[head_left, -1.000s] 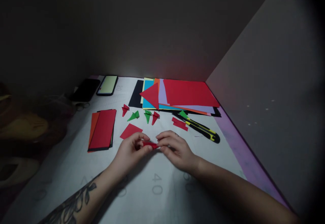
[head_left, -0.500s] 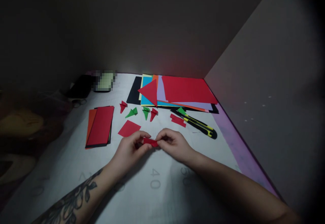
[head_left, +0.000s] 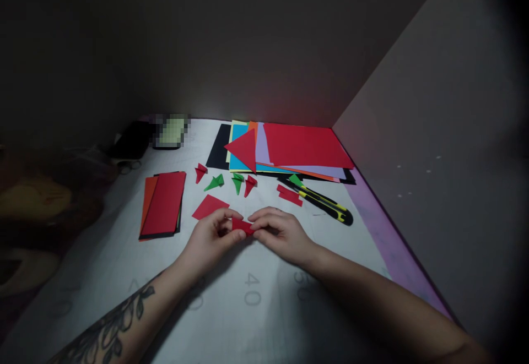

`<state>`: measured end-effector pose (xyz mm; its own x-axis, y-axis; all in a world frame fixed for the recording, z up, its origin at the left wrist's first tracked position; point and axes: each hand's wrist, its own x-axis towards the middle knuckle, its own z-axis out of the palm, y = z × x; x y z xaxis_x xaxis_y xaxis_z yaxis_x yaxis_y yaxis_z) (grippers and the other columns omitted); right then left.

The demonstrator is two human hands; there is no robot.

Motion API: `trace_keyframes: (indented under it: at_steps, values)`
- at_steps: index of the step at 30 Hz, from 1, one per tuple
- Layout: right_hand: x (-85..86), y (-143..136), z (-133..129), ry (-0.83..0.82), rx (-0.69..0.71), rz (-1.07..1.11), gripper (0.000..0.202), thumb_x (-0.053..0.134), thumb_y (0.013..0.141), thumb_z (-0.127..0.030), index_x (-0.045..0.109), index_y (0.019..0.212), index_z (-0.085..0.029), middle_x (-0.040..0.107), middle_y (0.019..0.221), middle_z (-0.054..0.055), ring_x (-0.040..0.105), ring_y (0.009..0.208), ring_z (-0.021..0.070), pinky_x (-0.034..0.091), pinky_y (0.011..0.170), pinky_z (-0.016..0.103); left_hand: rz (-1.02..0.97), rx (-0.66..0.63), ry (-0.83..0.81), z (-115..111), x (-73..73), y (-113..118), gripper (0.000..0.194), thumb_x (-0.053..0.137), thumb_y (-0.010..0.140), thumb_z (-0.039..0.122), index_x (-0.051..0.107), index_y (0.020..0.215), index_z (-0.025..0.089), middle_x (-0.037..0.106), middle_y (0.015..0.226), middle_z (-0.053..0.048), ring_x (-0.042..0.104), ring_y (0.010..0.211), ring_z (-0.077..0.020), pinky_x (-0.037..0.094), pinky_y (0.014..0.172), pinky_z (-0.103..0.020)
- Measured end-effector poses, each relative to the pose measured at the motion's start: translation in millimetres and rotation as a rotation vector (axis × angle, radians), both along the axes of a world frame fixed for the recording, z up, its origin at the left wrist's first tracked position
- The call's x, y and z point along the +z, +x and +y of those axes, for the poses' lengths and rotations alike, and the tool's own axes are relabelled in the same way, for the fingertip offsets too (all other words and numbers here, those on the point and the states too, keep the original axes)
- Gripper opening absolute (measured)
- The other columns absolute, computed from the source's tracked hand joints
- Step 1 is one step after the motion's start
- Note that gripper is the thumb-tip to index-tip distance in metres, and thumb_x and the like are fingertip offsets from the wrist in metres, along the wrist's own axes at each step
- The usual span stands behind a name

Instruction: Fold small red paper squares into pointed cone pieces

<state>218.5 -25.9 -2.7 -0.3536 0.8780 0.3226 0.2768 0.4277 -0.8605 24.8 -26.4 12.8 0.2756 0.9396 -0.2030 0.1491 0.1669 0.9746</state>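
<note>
A small folded piece of red paper [head_left: 241,225] is held between my two hands, low over the white mat. My left hand [head_left: 215,235] pinches its left end between thumb and fingers. At its right end my right hand [head_left: 281,233] grips it with thumb and fingertips. Just beyond my left hand lies a flat red paper square [head_left: 210,206]. Farther back stand small folded pieces: a red one [head_left: 200,173], a green one [head_left: 215,183], another green one [head_left: 237,183] and another red one [head_left: 250,185].
A yellow-and-black utility knife [head_left: 326,204] lies at right beside red paper strips [head_left: 290,194]. Coloured sheets [head_left: 308,145] are stacked at the back, a red triangle [head_left: 244,150] on them. Cut paper rectangles [head_left: 166,204] lie at left. Walls rise behind and to the right.
My right hand's fingers have shifted slightly left along the folded red paper and stretched out a little. The paper now shows a broader, tilted face. Things on the mat have stayed put.
</note>
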Motion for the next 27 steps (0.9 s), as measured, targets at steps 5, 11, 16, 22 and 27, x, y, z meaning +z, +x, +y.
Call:
trace_keyframes:
  at_steps: [5, 11, 16, 22, 27]
  values:
    - [-0.2, -1.7, -1.1, -0.179, -0.014, 0.065, 0.006, 0.062, 0.079, -0.016, 0.067, 0.077, -0.019, 0.070, 0.083, 0.004, 0.066, 0.078, 0.0156, 0.054, 0.071, 0.028, 0.131, -0.036, 0.161, -2.2, -3.6, -1.7, 0.017, 0.065, 0.077, 0.029, 0.064, 0.088, 0.016, 0.066, 0.074, -0.001, 0.060, 0.067, -0.0137, 0.046, 0.060, -0.024]
    - [-2.1, -8.4, -3.6, -0.301, -0.153, 0.130, 0.005, 0.065, 0.075, -0.020, 0.060, 0.076, -0.019, 0.064, 0.069, -0.002, 0.061, 0.063, 0.0123, 0.050, 0.057, 0.023, 0.238, -0.044, 0.298, -5.9, -2.5, 0.5, 0.015, 0.063, 0.079, 0.026, 0.066, 0.090, 0.017, 0.069, 0.080, -0.002, 0.062, 0.068, -0.0139, 0.048, 0.061, -0.024]
    - [-1.2, -12.8, -8.1, -0.219, -0.182, 0.087, 0.004, 0.062, 0.076, -0.019, 0.058, 0.076, -0.020, 0.064, 0.069, -0.001, 0.062, 0.064, 0.0131, 0.051, 0.058, 0.023, 0.223, 0.016, 0.325, -9.4, -0.3, 5.7, 0.014, 0.064, 0.078, 0.027, 0.065, 0.088, 0.017, 0.070, 0.080, -0.003, 0.063, 0.068, -0.0139, 0.050, 0.061, -0.023]
    - [-1.6, -12.7, -11.2, -0.144, -0.207, 0.077, 0.010, 0.062, 0.078, -0.018, 0.059, 0.087, -0.021, 0.066, 0.081, 0.001, 0.065, 0.072, 0.0149, 0.054, 0.064, 0.026, 0.193, 0.060, 0.307, -9.6, 4.6, 5.1, 0.013, 0.064, 0.079, 0.028, 0.065, 0.083, 0.016, 0.069, 0.075, -0.002, 0.062, 0.063, -0.0128, 0.048, 0.056, -0.021]
    - [-0.1, -14.5, -12.2, -0.030, -0.189, -0.008, 0.015, 0.059, 0.077, -0.013, 0.058, 0.088, -0.022, 0.064, 0.083, 0.001, 0.063, 0.076, 0.0155, 0.052, 0.066, 0.026, 0.188, 0.009, 0.350, -8.8, 6.6, 5.5, 0.010, 0.061, 0.079, 0.024, 0.066, 0.083, 0.016, 0.071, 0.079, -0.003, 0.065, 0.070, -0.0142, 0.050, 0.062, -0.023]
